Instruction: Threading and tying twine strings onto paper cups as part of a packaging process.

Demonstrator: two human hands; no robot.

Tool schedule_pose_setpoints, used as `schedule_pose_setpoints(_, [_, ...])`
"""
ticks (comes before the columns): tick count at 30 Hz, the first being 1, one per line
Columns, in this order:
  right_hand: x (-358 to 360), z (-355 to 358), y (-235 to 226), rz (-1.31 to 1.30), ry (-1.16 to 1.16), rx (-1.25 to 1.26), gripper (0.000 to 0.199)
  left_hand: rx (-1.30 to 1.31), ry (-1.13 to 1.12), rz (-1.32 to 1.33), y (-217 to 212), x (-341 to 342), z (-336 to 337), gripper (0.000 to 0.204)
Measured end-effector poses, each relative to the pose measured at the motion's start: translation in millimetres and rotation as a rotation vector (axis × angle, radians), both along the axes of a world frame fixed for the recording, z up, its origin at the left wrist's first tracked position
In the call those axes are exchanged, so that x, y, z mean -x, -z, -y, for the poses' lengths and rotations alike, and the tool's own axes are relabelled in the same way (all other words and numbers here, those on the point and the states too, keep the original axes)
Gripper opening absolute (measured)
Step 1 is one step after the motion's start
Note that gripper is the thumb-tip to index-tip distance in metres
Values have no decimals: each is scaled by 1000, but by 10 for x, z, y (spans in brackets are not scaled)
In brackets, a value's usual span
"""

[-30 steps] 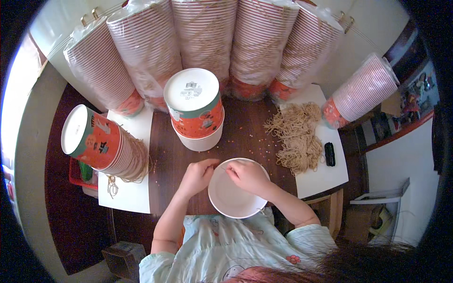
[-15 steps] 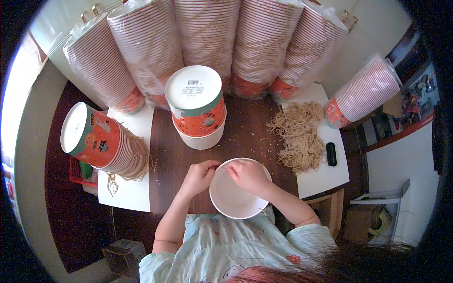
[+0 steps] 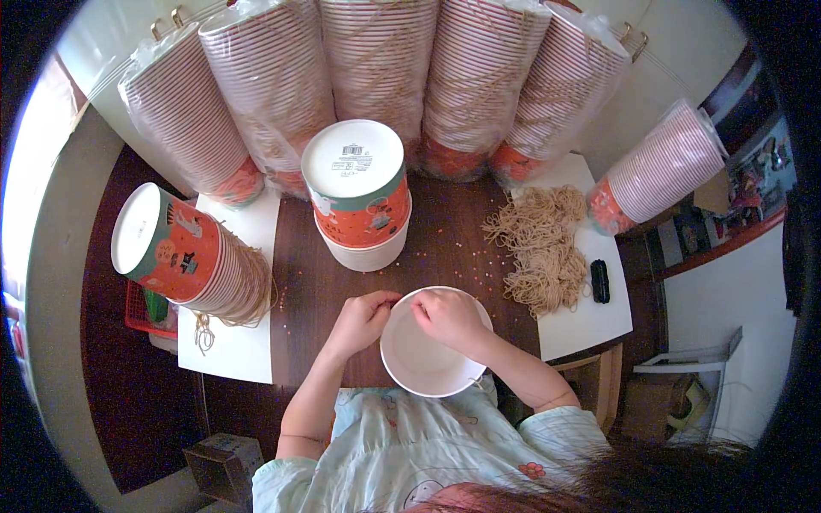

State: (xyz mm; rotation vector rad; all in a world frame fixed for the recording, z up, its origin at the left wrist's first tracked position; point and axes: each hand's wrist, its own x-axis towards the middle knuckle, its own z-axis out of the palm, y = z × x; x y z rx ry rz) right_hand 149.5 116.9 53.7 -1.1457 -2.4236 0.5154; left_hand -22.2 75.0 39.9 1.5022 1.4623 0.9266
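A white paper bucket (image 3: 428,363) stands mouth up at the table's front edge, close against my body. A short pale cord end (image 3: 478,381) sticks out at its near right rim. By the far left rim my left hand (image 3: 363,323) is closed, its thumb and index finger pinched together. My right hand (image 3: 449,319) reaches over the far rim, fingers curled and pinched inside the mouth. Whatever is between the fingertips of either hand is too small or hidden to name.
An upturned orange-and-green bucket stack (image 3: 362,214) stands ahead; another stack (image 3: 184,248), draped with cords, leans left. Plastic-wrapped bucket stacks (image 3: 376,77) line the back, with one more (image 3: 663,171) at right. A beige cord heap (image 3: 547,248) lies beside a black object (image 3: 600,281).
My right hand has shifted very slightly, its fingertips a little farther from my left hand. The bucket and my left hand are nearly unchanged.
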Motion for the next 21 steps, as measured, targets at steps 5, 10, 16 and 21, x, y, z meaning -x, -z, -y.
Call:
schedule_pose_setpoints(5, [11,-11,40,18,-35,14,14,-28,82,15,16,53,-60,21])
schedule_pose_setpoints(10, [22,-39,104,-25,-75,7,21,-95,239,-90,-32,100,-132,20])
schedule_pose_setpoints(16, [32,-119,24,28,-265,17,16,-95,211,-210,18,103,-60,13])
schedule_pose_setpoints(21, [1,-252,-60,51,-508,-23,15,-122,282,-132,-28,129,160,11])
